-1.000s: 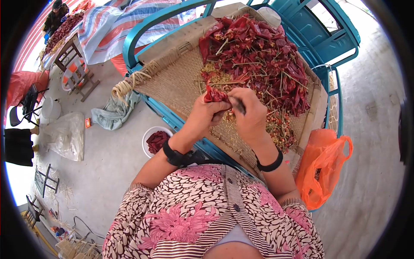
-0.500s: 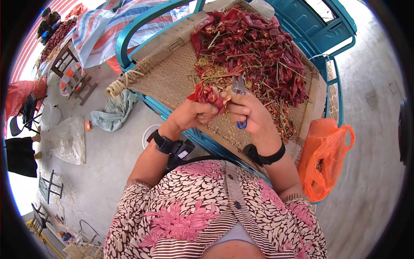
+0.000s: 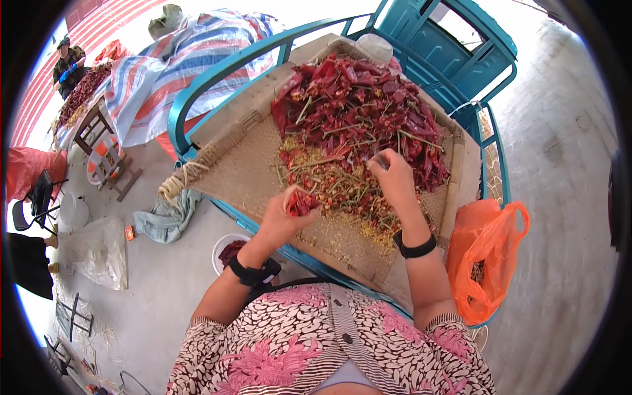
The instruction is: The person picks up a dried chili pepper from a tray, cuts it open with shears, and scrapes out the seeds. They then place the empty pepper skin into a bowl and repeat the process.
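Observation:
Red dried chilli pieces (image 3: 301,203) show in the curled fingers of my left hand (image 3: 280,220), held over the near part of a woven tray. My right hand (image 3: 397,181) is closed above the tray, by the lower edge of the large heap of dried red chillies (image 3: 362,99). A small dark bit of the scissors (image 3: 382,162) shows at its fingertips; the rest is hidden by the hand. Between and beyond my hands lie loose stems (image 3: 349,187) and yellow seeds (image 3: 375,234) on the woven tray (image 3: 243,164).
The tray rests on a teal metal cart (image 3: 217,69). An orange plastic bag (image 3: 484,257) hangs at its right side. A white bucket (image 3: 227,243) with red chillies stands below, left. Across the floor are a wooden chair (image 3: 99,131), striped sheeting (image 3: 171,72) and another person (image 3: 69,66).
My hands have moved apart; the right went forward to the heap's edge, the left came back with the chilli pieces. The scissors' blades and blue handle, plain before, are now mostly hidden.

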The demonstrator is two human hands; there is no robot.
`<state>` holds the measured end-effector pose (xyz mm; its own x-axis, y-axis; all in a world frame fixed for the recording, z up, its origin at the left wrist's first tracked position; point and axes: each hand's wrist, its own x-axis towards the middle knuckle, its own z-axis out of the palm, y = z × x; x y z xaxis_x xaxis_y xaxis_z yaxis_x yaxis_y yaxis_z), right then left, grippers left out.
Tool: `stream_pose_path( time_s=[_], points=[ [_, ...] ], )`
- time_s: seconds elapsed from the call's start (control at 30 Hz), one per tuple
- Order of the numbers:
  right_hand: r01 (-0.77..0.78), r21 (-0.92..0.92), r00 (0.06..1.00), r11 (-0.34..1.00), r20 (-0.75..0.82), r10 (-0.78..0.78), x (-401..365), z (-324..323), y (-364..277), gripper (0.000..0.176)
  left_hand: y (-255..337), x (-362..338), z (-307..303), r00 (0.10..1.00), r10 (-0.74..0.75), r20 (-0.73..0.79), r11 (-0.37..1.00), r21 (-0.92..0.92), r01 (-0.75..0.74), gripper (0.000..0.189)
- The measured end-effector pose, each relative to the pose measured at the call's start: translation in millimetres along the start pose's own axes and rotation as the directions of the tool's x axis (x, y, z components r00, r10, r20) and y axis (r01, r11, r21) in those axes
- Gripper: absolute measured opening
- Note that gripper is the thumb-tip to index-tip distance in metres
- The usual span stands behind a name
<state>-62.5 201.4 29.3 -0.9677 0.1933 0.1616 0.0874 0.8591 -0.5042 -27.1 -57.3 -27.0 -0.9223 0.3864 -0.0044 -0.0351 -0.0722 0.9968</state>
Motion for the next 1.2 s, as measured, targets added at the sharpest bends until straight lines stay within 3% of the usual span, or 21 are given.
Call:
stream_pose_path(
  time_s=[0.03, 0.13, 0.23, 0.27, 0.37, 0.5, 0.63, 0.67, 0.73, 0.77, 0.87, 0.9, 1.07, 1.2],
  points=[
    [-0.008, -0.001, 0.999, 1.0, -0.049, 0.008, 12, -6, 2, 0.031, -5, 1, 2, 1.0, 0.009, -0.012, 0.998, 0.061, -0.008, 0.023],
    [-0.067, -0.081, 0.971, 0.994, -0.235, 0.046, 51, -10, 7, 0.027, -16, 0, 9, 0.971, 0.238, -0.001, 0.958, 0.168, -0.234, 0.025],
    [0.034, -0.218, 0.902, 0.975, -0.414, -0.124, 79, -3, 1, 0.025, -26, 5, 5, 0.936, 0.352, 0.008, 0.933, 0.077, -0.351, 0.026],
    [0.056, -0.264, 0.908, 0.963, -0.388, -0.159, 88, 1, -1, 0.025, -29, 6, 4, 0.92, 0.393, 0.002, 0.919, 0.034, -0.393, 0.026],
    [0.159, -0.382, 0.918, 0.91, -0.283, -0.279, 113, 17, 0, 0.028, -19, 0, 2, 0.96, 0.276, 0.049, 0.951, 0.129, -0.28, 0.031],
    [0.13, -0.497, 0.929, 0.858, -0.242, -0.28, 127, 17, 2, 0.026, -21, 2, 1, 0.962, 0.27, 0.048, 0.937, 0.218, -0.274, 0.033],
    [0.364, -0.287, 0.758, 0.886, -0.462, -0.461, 102, -1, -19, 0.017, -21, 0, 2, 0.967, 0.253, 0.029, 0.943, 0.216, -0.253, 0.033],
    [0.36, -0.121, 0.82, 0.925, -0.431, -0.376, 95, -4, -21, 0.016, -18, -1, 2, 0.971, 0.239, 0.029, 0.949, 0.207, -0.24, 0.033],
    [0.287, 0.212, 0.924, 0.934, -0.32, -0.211, 79, -6, -21, 0.014, -20, -1, 3, 0.971, 0.239, 0.011, 0.971, 0.002, -0.239, 0.033],
    [0.326, 0.262, 0.906, 0.908, -0.362, -0.221, 70, -3, -19, 0.013, -19, 0, 3, 0.972, 0.236, 0.003, 0.967, -0.099, -0.235, 0.033],
    [0.106, 0.607, 0.993, 0.788, -0.098, -0.058, 14, -7, -52, 0.015, -11, 7, 10, 0.921, 0.369, -0.129, 0.894, -0.222, -0.389, 0.032],
    [0.135, 0.548, 0.989, 0.826, -0.121, -0.081, 1, -7, -63, 0.018, -4, 9, 10, 0.904, 0.41, -0.124, 0.889, -0.169, -0.426, 0.032],
    [0.099, 0.674, 0.994, 0.732, -0.042, -0.097, -35, 21, -75, 0.018, 7, 23, 10, 0.861, 0.502, -0.085, 0.865, 0.069, -0.497, 0.032],
    [0.103, 0.697, 0.994, 0.709, -0.059, -0.087, -51, 36, -81, 0.017, -9, 27, 12, 0.851, 0.523, -0.053, 0.852, 0.033, -0.522, 0.033]
  ],
)
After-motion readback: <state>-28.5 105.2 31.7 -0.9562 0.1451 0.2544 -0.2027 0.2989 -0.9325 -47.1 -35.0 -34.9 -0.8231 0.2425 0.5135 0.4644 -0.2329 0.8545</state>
